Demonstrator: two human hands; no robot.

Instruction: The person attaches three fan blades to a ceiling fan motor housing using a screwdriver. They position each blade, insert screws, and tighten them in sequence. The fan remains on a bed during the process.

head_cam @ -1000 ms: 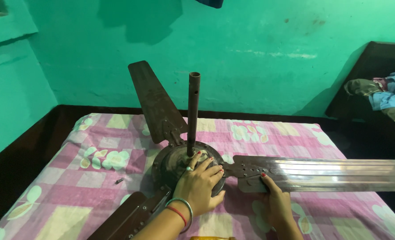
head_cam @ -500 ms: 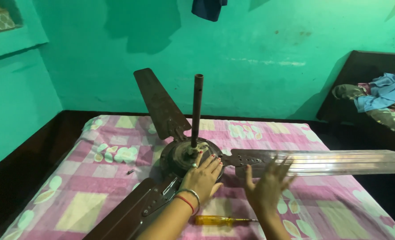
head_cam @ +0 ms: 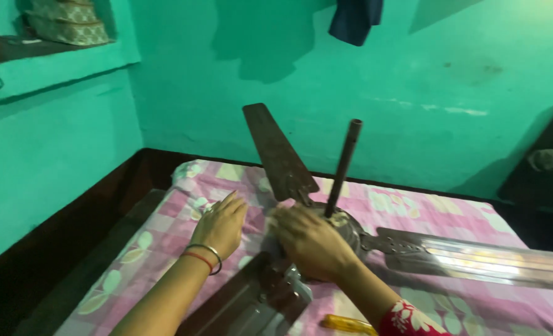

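Apparently three blades (head_cam: 276, 152) ring one fan motor (head_cam: 341, 227) under the right hand (head_cam: 310, 242).

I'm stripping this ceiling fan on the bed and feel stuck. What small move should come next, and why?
Probably pick up the yellow-handled screwdriver with the left hand. That hand lies flat on the checked bedsheet, holding nothing, while the right hand already covers the fan hub, steadying it.

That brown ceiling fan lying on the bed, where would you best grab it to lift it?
Probably by the down rod, from above: it sticks up, slightly tilted, from the motor hub where the three blades meet, and is narrow enough to close a hand around. The right hand rests on the hub; the left hand lies on the bedsheet.
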